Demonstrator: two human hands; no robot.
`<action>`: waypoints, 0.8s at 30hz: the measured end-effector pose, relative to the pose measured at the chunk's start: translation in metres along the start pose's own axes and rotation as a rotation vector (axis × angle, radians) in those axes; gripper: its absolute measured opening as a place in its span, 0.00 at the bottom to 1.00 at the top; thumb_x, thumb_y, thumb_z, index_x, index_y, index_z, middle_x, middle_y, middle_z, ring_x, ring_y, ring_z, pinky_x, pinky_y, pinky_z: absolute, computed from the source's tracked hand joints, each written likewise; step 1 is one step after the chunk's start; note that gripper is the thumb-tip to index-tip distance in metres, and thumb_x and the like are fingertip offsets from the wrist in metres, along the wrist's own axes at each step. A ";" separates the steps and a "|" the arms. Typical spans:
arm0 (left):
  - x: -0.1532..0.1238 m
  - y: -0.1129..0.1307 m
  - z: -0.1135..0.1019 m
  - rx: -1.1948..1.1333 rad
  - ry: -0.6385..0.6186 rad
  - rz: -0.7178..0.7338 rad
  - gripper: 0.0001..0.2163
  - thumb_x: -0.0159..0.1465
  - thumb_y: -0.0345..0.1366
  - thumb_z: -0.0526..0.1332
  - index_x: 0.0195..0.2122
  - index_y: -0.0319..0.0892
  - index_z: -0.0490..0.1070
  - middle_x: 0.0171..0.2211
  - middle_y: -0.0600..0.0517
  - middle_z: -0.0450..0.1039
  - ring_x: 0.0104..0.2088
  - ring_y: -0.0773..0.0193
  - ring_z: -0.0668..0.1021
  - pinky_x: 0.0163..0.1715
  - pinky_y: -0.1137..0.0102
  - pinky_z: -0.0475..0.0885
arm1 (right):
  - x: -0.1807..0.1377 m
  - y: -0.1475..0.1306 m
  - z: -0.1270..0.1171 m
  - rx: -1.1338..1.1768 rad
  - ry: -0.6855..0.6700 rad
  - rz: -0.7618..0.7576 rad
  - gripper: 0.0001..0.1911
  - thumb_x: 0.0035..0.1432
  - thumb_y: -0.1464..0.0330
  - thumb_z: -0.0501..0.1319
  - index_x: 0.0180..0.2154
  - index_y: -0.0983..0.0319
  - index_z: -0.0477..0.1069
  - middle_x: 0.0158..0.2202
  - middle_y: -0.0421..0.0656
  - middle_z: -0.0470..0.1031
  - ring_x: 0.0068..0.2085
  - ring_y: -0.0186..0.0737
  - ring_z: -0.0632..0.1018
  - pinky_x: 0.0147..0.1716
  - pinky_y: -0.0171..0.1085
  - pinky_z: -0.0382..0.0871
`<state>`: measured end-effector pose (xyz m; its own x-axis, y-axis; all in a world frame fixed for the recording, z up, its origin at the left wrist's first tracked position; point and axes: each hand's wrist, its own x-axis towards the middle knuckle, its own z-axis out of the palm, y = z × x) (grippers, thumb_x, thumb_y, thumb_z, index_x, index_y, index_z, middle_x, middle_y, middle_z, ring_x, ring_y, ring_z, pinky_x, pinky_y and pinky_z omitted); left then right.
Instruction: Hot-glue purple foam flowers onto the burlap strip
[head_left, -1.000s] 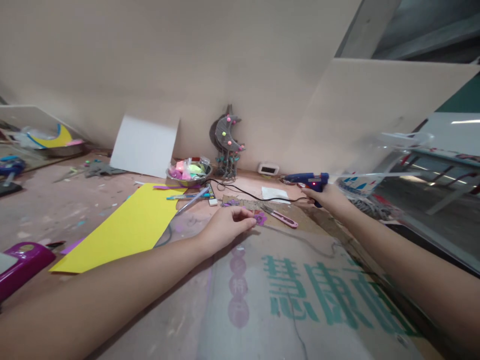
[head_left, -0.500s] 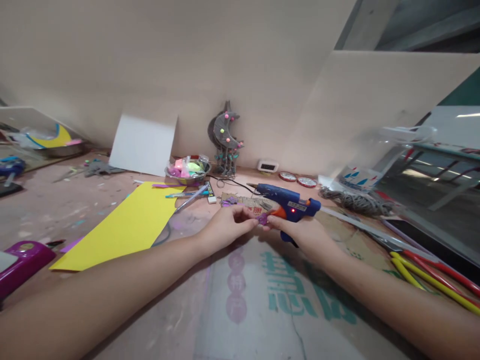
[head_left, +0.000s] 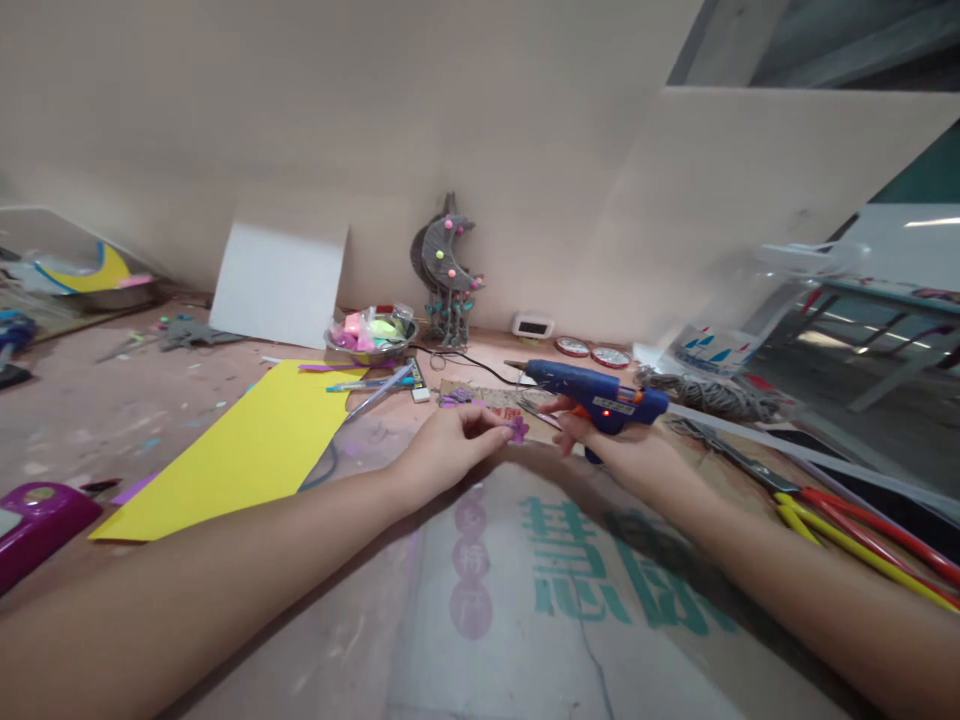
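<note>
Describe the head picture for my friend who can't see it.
A left hand pinches a small purple flower while the right hand holds a blue glue gun. Yellow paper lies to the left, a gray moon stands behind.

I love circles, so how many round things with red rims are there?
2. One sits just right of the small white device; the other is beside it, behind the blue glue gun in the right hand. More could be hidden.
</note>
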<state>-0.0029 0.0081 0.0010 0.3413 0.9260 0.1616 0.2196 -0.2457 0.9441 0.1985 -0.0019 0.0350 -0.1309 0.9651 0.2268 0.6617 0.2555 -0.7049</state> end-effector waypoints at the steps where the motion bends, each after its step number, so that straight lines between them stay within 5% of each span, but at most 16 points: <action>1: 0.000 0.000 0.000 0.002 0.015 -0.001 0.11 0.56 0.42 0.58 0.29 0.39 0.71 0.27 0.52 0.73 0.25 0.69 0.71 0.24 0.76 0.63 | 0.000 0.004 -0.004 -0.013 0.035 -0.023 0.14 0.54 0.57 0.55 0.34 0.56 0.74 0.23 0.39 0.76 0.25 0.39 0.75 0.26 0.36 0.67; 6: 0.004 -0.002 -0.003 -0.005 0.066 -0.003 0.10 0.56 0.41 0.58 0.30 0.39 0.70 0.27 0.53 0.73 0.26 0.69 0.72 0.27 0.75 0.65 | -0.005 0.028 -0.012 -0.171 0.091 0.059 0.17 0.50 0.52 0.56 0.28 0.57 0.74 0.15 0.38 0.70 0.15 0.36 0.69 0.14 0.35 0.60; 12: 0.009 -0.009 -0.005 0.032 0.099 0.029 0.09 0.56 0.40 0.57 0.30 0.39 0.70 0.28 0.52 0.73 0.28 0.68 0.72 0.30 0.74 0.66 | -0.010 0.035 -0.004 -0.041 -0.007 -0.074 0.13 0.47 0.57 0.60 0.33 0.56 0.74 0.35 0.42 0.78 0.36 0.47 0.77 0.35 0.41 0.72; 20: 0.007 -0.009 -0.004 0.055 0.098 0.042 0.09 0.56 0.40 0.57 0.30 0.39 0.70 0.30 0.51 0.74 0.30 0.66 0.73 0.32 0.73 0.66 | -0.012 0.034 -0.003 -0.124 0.064 -0.049 0.09 0.47 0.58 0.61 0.26 0.57 0.71 0.26 0.41 0.76 0.29 0.45 0.76 0.28 0.42 0.71; 24: 0.006 -0.006 -0.005 0.055 0.100 0.046 0.08 0.56 0.39 0.57 0.29 0.39 0.70 0.29 0.52 0.74 0.31 0.66 0.73 0.33 0.73 0.66 | -0.011 0.034 0.002 -0.085 -0.018 -0.033 0.10 0.47 0.58 0.61 0.27 0.58 0.71 0.27 0.42 0.76 0.31 0.45 0.77 0.31 0.41 0.71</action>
<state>-0.0064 0.0168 -0.0023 0.2602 0.9366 0.2346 0.2570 -0.3014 0.9182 0.2213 -0.0036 0.0075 -0.1669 0.9572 0.2364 0.7167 0.2824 -0.6376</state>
